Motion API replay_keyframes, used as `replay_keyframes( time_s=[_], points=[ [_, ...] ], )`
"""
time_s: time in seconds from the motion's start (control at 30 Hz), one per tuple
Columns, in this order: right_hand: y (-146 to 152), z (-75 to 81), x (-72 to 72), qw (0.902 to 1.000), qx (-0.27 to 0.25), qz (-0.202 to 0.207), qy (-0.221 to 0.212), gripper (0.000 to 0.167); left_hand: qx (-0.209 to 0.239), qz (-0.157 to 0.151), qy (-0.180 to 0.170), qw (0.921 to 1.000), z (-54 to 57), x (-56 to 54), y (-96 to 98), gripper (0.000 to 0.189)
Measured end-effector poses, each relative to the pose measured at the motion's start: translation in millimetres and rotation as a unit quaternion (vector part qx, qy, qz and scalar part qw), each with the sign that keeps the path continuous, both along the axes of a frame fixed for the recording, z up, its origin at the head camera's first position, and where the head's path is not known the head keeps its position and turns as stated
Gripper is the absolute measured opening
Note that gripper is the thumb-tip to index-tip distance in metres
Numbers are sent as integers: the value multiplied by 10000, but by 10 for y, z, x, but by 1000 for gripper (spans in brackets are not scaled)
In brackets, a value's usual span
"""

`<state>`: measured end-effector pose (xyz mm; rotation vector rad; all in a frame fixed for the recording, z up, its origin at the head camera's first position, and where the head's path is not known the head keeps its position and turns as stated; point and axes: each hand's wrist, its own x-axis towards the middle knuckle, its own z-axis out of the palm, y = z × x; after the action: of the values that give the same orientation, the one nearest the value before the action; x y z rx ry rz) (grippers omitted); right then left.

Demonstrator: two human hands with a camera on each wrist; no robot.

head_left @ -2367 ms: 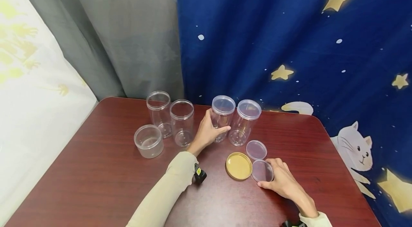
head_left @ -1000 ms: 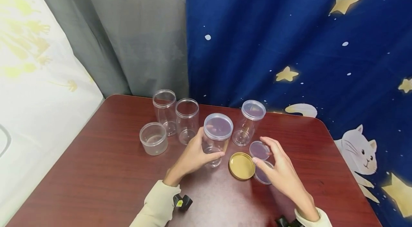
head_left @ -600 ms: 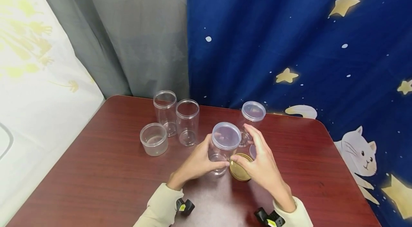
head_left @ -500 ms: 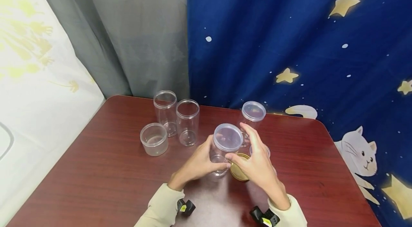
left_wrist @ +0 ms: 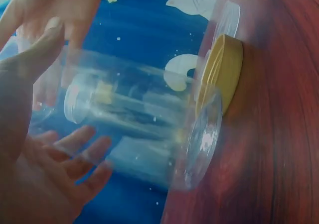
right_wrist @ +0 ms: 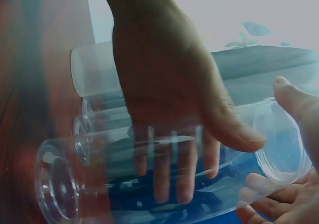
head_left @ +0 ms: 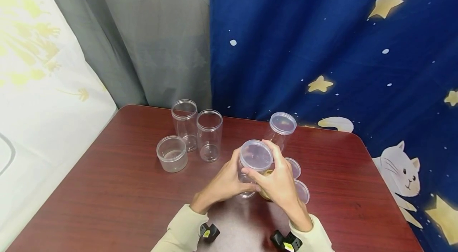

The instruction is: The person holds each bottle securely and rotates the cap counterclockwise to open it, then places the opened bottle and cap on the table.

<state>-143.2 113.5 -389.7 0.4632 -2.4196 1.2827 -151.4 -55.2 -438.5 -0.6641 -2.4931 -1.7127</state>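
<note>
Lidded jar point(right_wrist: 119, 171), held round its body by the left hand point(head_left: 224, 181), newly has the right hand point(head_left: 280, 182) gripping its lid point(head_left: 255, 155).

On the bench point(head_left: 118, 204), a tub point(head_left: 172, 160) is standing before two open jars point(head_left: 209, 136); rightward, two flat lids point(head_left: 303, 192) are lying before a lidded jar point(head_left: 283, 123); between them, fingers point(head_left: 255, 175) are surrounding another jar point(head_left: 255, 154).

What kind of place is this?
Probably a room indoors, perhaps a little work corner: clear jars stand on a dark red table, and behind it hang a grey curtain and a blue curtain with stars and a cat.
</note>
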Motion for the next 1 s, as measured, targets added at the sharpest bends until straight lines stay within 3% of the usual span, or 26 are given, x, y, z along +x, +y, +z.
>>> replay_keyframes(
  time_s=[0.17,0.33,0.67,0.87,1.0],
  points=[
    [-15,-14,12,9998,-134,63,133,86,-43,384,240,9990,17,24,45,94],
    [-21,-15,24,9992,-250,207,240,83,-6,418,253,9988,4,19,42,78],
    [-14,-7,16,9965,-457,632,312,80,234,18,-33,9997,-37,3,-3,81],
    [15,7,-5,9914,-562,1170,176,78,167,-250,-75,9995,-28,2,-30,86],
    [45,22,-13,9836,-743,1645,-2,79,243,-612,-187,9977,-11,4,-46,90]
  ],
)
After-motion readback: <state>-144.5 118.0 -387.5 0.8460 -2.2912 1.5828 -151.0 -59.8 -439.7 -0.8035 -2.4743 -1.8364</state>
